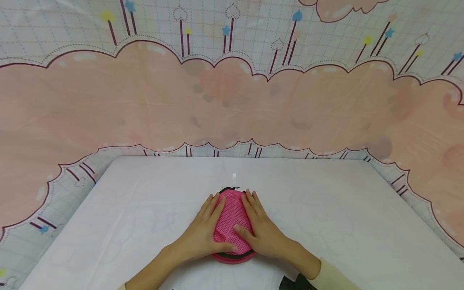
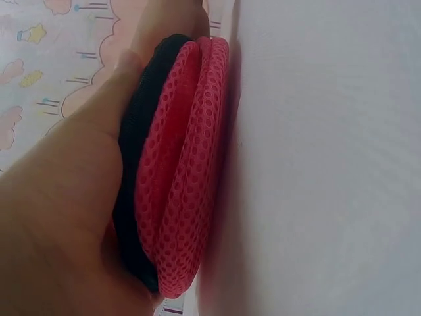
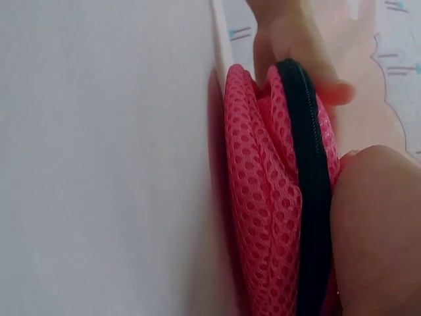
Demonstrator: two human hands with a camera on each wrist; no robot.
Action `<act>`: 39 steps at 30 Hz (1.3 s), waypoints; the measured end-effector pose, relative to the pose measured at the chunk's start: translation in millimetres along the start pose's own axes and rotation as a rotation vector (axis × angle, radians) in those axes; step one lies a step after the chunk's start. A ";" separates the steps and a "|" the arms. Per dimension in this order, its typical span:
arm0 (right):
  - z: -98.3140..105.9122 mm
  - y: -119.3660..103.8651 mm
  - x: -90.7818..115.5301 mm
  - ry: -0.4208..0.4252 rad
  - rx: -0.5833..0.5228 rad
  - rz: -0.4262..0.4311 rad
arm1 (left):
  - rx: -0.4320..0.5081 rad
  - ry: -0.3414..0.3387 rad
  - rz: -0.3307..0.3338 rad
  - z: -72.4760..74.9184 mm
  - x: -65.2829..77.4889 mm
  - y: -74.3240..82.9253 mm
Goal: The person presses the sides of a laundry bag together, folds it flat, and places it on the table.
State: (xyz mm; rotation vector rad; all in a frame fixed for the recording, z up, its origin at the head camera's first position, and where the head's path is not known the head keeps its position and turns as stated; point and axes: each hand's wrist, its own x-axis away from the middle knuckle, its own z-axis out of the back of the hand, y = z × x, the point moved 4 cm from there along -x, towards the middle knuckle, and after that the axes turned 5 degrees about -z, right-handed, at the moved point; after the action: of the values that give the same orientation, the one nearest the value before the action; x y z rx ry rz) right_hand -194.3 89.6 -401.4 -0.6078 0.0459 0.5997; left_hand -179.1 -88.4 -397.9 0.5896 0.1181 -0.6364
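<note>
A pink mesh pouch [image 1: 233, 225] with a black zipper lies on the white table, its zipper pull at the far end. My left hand [image 1: 203, 229] rests along its left side, fingers straight and pointing away, thumb across the near end. On the opposite side my right hand [image 1: 266, 231] presses with extended fingers, its thumb over the top of the mesh. The left wrist view shows the pouch's side [image 2: 197, 171], folded inward below the black zipper band. In the right wrist view the zipper [image 3: 309, 164] runs along the edge beneath the hand. The pouch's contents are hidden.
The white table [image 1: 127, 225] spreads around the pouch. Behind it hangs a peach and white patterned cloth [image 1: 217, 104], which also shows past both table sides. A black object [image 1: 297, 282] is partly visible at the near edge, by the right sleeve [image 1: 333, 276].
</note>
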 end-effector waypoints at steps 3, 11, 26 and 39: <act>-1.8 0.8 0.0 0.002 0.005 0.001 | -0.007 -0.010 0.005 -1.2 0.1 -1.2; -5.2 1.3 -0.4 -0.016 0.014 -0.011 | -0.020 0.005 -0.016 -4.5 -1.3 -2.3; -7.6 2.4 -0.9 -0.049 0.079 -0.025 | -0.014 -0.016 0.001 -7.9 -3.6 -4.8; -9.5 2.7 -1.2 -0.066 0.133 -0.026 | -0.054 -0.038 0.001 -10.2 -4.1 -4.3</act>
State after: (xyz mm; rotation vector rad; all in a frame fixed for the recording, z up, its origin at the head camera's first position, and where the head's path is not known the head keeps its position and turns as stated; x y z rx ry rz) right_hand -195.6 85.5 -410.4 -0.4588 0.0156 0.5866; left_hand -184.2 -83.3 -407.3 0.5248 0.0991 -0.6417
